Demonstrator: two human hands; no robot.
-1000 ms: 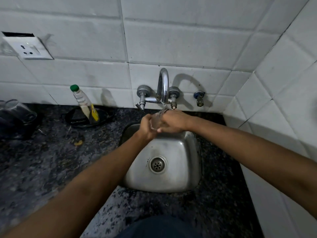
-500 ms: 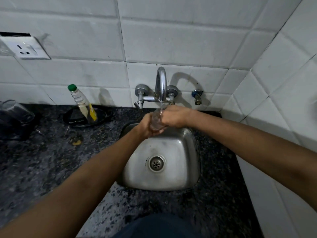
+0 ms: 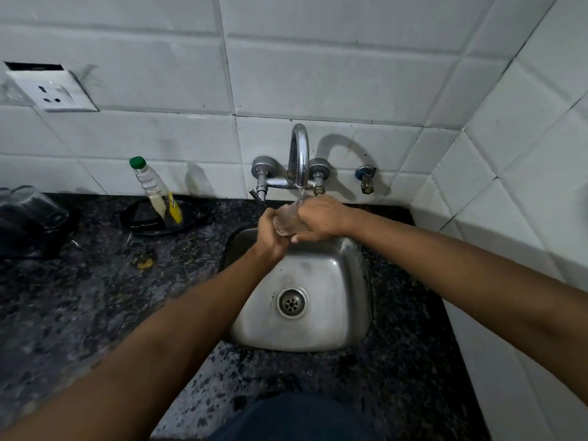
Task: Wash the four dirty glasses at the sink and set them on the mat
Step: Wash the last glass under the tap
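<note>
Glass (image 3: 288, 219) held over far edge of sink (image 3: 318, 338), directly under tap (image 3: 299, 154), likely so running water rinses it and drains into basin. Left hand (image 3: 270, 232) wraps glass from left; right hand (image 3: 318, 219) clamps it from right. Both forearms reach forward, converging. Mat not in view.

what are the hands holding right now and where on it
A clear glass, under the tap. The left hand grips its lower end; the right hand wraps its upper side near the rim.
</note>
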